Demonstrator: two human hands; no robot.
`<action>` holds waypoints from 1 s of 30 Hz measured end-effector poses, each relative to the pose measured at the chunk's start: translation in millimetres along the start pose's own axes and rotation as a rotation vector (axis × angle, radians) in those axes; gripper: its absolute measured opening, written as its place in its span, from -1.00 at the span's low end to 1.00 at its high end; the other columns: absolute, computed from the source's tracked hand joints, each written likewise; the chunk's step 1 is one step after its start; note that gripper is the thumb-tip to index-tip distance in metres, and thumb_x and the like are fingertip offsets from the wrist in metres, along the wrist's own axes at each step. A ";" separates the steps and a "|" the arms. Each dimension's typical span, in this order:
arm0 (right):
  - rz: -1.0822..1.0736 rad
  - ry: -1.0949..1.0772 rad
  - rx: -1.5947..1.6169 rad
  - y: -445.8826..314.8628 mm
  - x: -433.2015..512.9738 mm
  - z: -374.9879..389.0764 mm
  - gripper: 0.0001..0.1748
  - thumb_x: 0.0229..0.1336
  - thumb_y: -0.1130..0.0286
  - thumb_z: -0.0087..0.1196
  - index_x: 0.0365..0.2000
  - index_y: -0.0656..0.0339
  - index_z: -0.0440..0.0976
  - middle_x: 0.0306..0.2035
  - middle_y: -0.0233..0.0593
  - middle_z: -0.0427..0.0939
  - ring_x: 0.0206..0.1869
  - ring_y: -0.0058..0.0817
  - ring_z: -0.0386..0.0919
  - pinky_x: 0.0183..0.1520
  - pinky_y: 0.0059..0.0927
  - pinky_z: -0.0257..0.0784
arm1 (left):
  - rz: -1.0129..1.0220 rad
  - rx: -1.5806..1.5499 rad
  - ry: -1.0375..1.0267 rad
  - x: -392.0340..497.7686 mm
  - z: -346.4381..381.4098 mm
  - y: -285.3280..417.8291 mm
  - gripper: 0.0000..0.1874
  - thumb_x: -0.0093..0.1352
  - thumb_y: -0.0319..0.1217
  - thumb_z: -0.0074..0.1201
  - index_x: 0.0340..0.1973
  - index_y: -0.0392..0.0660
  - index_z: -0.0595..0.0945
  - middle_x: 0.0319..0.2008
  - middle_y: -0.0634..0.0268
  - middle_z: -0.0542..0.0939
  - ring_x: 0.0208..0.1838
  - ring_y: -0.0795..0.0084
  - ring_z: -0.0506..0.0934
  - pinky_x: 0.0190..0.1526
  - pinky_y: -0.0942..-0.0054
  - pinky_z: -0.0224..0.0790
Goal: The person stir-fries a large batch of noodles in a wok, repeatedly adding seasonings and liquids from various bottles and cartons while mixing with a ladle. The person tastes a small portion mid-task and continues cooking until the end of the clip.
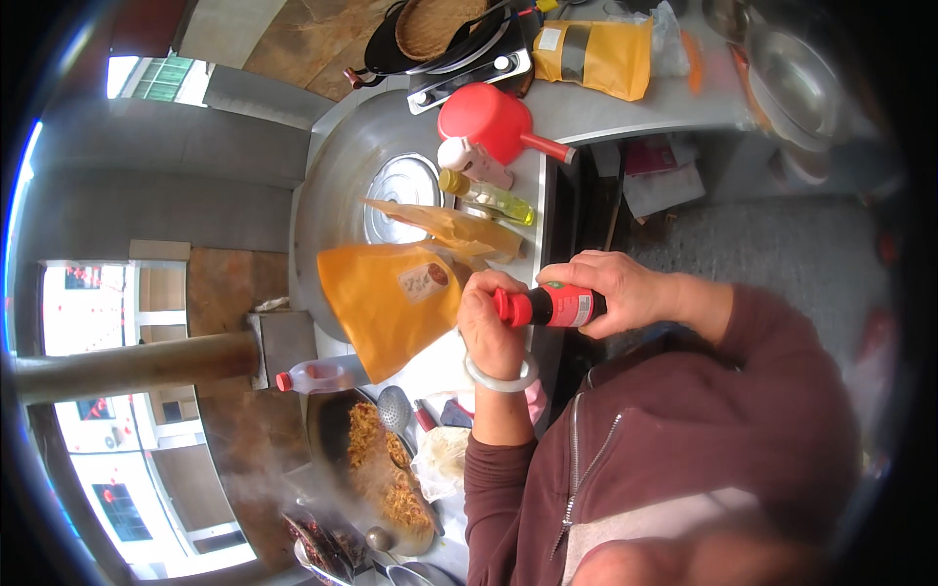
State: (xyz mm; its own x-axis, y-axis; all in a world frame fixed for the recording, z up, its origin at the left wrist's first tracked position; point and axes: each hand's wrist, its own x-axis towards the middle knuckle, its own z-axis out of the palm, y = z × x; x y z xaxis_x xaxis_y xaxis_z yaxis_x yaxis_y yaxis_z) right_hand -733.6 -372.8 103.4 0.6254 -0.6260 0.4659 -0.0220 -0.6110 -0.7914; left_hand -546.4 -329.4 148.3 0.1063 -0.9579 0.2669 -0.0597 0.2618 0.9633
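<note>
My right hand [619, 293] is closed around the lower body of a dark bottle [542, 306] with a red label and a red cap. The bottle lies tilted nearly sideways. My left hand [492, 319], with a pale bangle on its wrist, grips the bottle's capped end. Beside my left hand stands an orange-yellow paper pouch [388, 300] bearing a label, and a second pouch [454, 223] leans behind it. A clear bottle with a yellow cap and green-yellow contents [498, 201], a white bottle [476, 161] and a red plastic ladle [484, 121] rest near the counter's edge.
A steaming wok [330, 428] holds browned shredded food, with a skimmer [394, 409] at its rim. A plastic bottle [322, 376] stands between wok and pouch. A large wok [330, 168] contains a metal lid [403, 198]. Farther along are a stove [476, 77] and metal bowls [791, 80].
</note>
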 end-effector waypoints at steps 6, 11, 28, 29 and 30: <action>-0.038 0.054 0.002 25.4 -0.8 -45.6 -0.23 -0.34 0.40 0.26 0.06 0.05 0.32 -0.43 -0.26 0.46 -0.32 -0.20 0.46 -0.21 -0.23 0.40 | 0.165 0.278 -0.007 31.4 43.9 3.8 -0.52 0.50 -0.14 -0.29 -0.44 -0.29 0.53 -0.44 0.18 0.53 -0.32 0.39 0.43 -0.11 0.41 0.23; -0.021 0.094 -0.024 42.9 -4.4 -70.0 -0.23 -0.34 0.40 0.27 0.06 0.04 0.34 -0.43 -0.28 0.47 -0.32 -0.21 0.46 -0.21 -0.24 0.40 | 0.136 0.279 -0.046 48.8 73.3 3.8 -0.58 0.49 -0.22 -0.26 -0.41 -0.30 0.55 -0.42 0.20 0.54 -0.30 0.43 0.42 -0.09 0.43 0.22; -0.030 0.368 -0.156 118.3 17.2 -113.6 -0.25 -0.34 0.47 0.29 0.03 -0.01 0.34 -0.30 -0.28 0.48 -0.22 -0.24 0.48 -0.09 -0.26 0.39 | -0.214 0.063 -0.192 131.0 120.6 -36.3 -0.60 0.51 -0.11 -0.26 -0.21 -0.18 0.52 -0.40 0.35 0.48 -0.58 0.67 0.27 -0.52 0.69 0.13; 0.037 0.342 -0.137 130.3 23.0 -116.7 -0.26 -0.32 0.50 0.29 0.01 0.01 0.32 -0.23 -0.26 0.51 -0.14 -0.19 0.49 -0.02 -0.25 0.39 | -0.268 0.027 -0.180 141.7 124.3 -42.8 -0.60 0.50 -0.10 -0.25 -0.20 -0.18 0.52 -0.41 0.34 0.49 -0.61 0.67 0.25 -0.55 0.69 0.13; 0.041 0.381 -0.162 144.6 32.1 -118.7 -0.28 -0.31 0.50 0.29 0.00 0.03 0.31 -0.21 -0.25 0.51 -0.11 -0.18 0.49 0.00 -0.25 0.39 | -0.285 0.006 -0.203 157.9 129.2 -51.5 -0.60 0.50 -0.09 -0.23 -0.17 -0.18 0.52 -0.45 0.31 0.50 -0.66 0.66 0.24 -0.60 0.67 0.17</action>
State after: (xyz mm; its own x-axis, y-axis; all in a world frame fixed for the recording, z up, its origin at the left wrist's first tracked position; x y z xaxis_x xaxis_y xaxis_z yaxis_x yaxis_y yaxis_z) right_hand -809.3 -538.8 50.9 0.2887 -0.7675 0.5724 -0.1824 -0.6310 -0.7541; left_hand -654.7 -509.5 137.1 -0.0802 -0.9965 -0.0250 -0.0621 -0.0200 0.9979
